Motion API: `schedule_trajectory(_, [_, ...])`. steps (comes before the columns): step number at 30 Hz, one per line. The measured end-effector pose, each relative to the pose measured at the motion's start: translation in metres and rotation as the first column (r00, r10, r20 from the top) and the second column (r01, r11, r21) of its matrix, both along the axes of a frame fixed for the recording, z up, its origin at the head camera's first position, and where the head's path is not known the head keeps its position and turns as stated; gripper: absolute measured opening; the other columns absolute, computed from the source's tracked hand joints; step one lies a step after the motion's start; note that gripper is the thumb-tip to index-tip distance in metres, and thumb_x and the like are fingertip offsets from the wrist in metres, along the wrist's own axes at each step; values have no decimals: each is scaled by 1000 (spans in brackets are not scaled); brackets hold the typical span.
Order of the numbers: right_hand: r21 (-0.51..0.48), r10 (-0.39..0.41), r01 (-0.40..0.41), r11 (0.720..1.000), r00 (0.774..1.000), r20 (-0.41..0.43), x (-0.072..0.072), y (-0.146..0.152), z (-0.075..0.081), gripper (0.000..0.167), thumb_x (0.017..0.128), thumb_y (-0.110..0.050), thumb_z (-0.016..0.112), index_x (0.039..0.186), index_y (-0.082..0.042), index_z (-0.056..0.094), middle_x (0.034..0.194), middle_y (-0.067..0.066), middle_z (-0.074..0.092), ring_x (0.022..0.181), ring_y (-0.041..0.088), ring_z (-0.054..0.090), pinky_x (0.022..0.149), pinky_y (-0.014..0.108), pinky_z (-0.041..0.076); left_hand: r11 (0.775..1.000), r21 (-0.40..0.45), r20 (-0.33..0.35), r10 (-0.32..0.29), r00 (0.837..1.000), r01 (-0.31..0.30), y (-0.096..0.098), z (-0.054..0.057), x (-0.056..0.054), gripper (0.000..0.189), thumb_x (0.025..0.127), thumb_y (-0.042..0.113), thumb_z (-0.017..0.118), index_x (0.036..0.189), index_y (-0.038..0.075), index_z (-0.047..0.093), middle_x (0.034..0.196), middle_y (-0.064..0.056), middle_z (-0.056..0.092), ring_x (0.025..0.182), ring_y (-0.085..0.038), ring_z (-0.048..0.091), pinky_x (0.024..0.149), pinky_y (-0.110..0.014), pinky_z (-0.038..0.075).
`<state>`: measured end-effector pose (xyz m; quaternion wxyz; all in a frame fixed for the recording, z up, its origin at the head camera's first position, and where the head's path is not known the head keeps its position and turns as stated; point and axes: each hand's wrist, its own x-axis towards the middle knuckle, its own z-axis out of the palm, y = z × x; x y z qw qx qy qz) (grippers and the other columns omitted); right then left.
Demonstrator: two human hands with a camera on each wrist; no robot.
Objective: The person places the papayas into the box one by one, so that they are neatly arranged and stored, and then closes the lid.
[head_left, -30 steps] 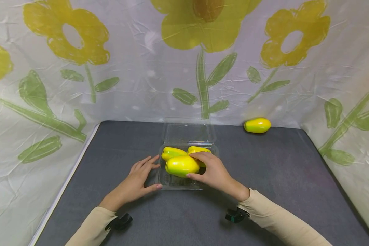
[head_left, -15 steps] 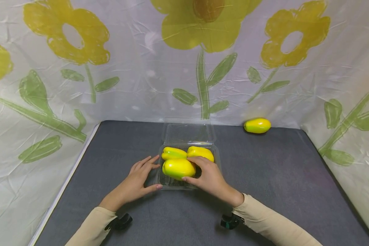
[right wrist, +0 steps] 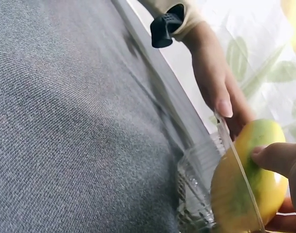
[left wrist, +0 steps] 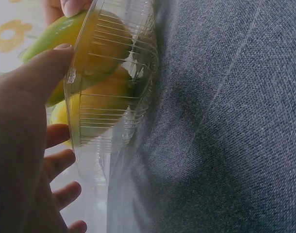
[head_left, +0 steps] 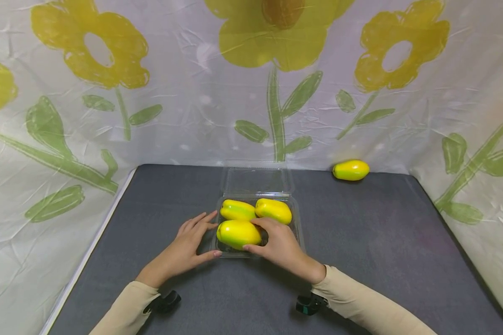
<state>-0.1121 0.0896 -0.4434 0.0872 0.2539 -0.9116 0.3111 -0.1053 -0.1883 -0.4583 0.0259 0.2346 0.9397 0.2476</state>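
Note:
My right hand (head_left: 278, 244) pinches a yellow-green papaya (head_left: 238, 234) between thumb and fingers. The fruit lies lengthwise in the front left of a clear plastic clamshell box (head_left: 296, 228). In the right wrist view, the thumb presses on this papaya (right wrist: 235, 194), seen partly through the box wall. Behind it, two more papayas sit side by side, a left one (head_left: 236, 210) and a right one (head_left: 274, 211). My left hand (head_left: 188, 244) rests at the box's left side, fingers spread and fairly straight. In the left wrist view, its thumb (left wrist: 46, 68) lies at the box rim (left wrist: 69, 92).
The box's transparent lid (head_left: 257, 180) stands hinged back behind the base. Another papaya (head_left: 351, 170) lies at the back right edge of the dark grey table (head_left: 360, 260). A white cloth with yellow flowers (head_left: 184, 93) hangs behind and at both sides.
My right hand has moved left and nearer to me, lowering the held papaya into the box's front left. The back papayas now show more fully. The left hand has stayed put.

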Motion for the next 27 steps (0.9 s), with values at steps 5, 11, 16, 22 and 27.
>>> schedule_trajectory(5, [4,6,-6,1000,1000,18,-1,-3,-3,65,75,-44,85,128,-12,65,121,3,71,107,17,68,89,35,57,1000,2,-10,-7,1000,7,-1,0,0,75,87,59,67,145,18,44,166,2,22,153,-36,19,119,-66,14])
schedule_trajectory(11, [14,16,-17,1000,998,56,-2,-6,-5,64,75,-44,84,127,-12,66,119,3,71,105,17,68,88,34,57,1000,2,-7,-13,1000,13,0,-1,0,75,87,60,66,144,16,46,166,1,22,153,-37,19,118,-66,14])
schedule_trajectory(16, [24,29,-31,999,996,82,-3,-8,-4,63,76,-44,84,126,-10,66,115,3,71,99,18,68,84,33,57,1000,3,-7,-12,1000,12,0,0,0,74,87,62,64,143,17,46,166,1,21,153,-36,19,118,-66,14])
schedule_trajectory(22, [49,33,-39,998,994,106,-5,-9,-3,61,77,-44,83,126,-9,66,113,3,72,96,16,67,82,32,56,1000,4,-8,-13,1000,13,-1,0,0,73,88,62,64,143,17,46,167,1,21,153,-36,19,119,-66,15])
schedule_trajectory(27, [58,32,-41,997,989,147,-6,-10,-2,60,79,-44,82,126,-11,66,112,2,72,96,15,67,82,32,56,1000,13,3,-20,1000,20,-1,-1,0,74,88,63,62,144,18,45,166,3,21,153,-35,20,119,-65,15])
